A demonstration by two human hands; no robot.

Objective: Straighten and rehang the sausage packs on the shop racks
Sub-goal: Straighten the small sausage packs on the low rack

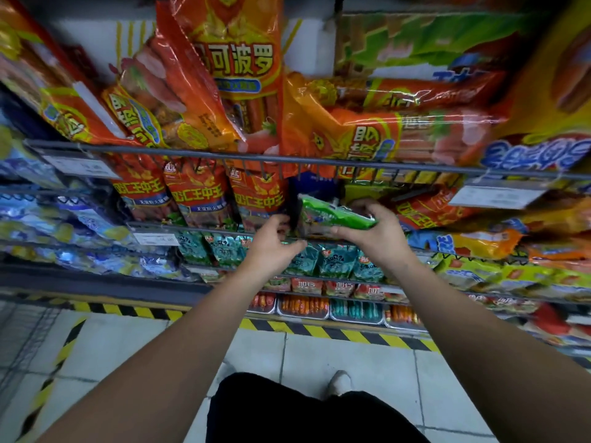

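Observation:
My right hand [372,230] grips a green sausage pack [332,214] lying flat, at the height of the second rack row. My left hand [275,241] is just left of the pack, fingers curled near its dark left end; whether it holds the pack I cannot tell. Red-orange sausage packs [195,195] hang in a row to the left on the grey wire rack [128,148]. Bigger orange packs [230,68] hang and lie crooked on the top row. Small teal packs [335,260] hang just below my hands.
Blue packs [64,225] fill the left shelves, yellow and orange packs [499,244] the right. White price tags [499,195] clip to the rack rails. Trays of small sausages [303,306] sit low. A yellow-black stripe [319,329] edges the tiled floor.

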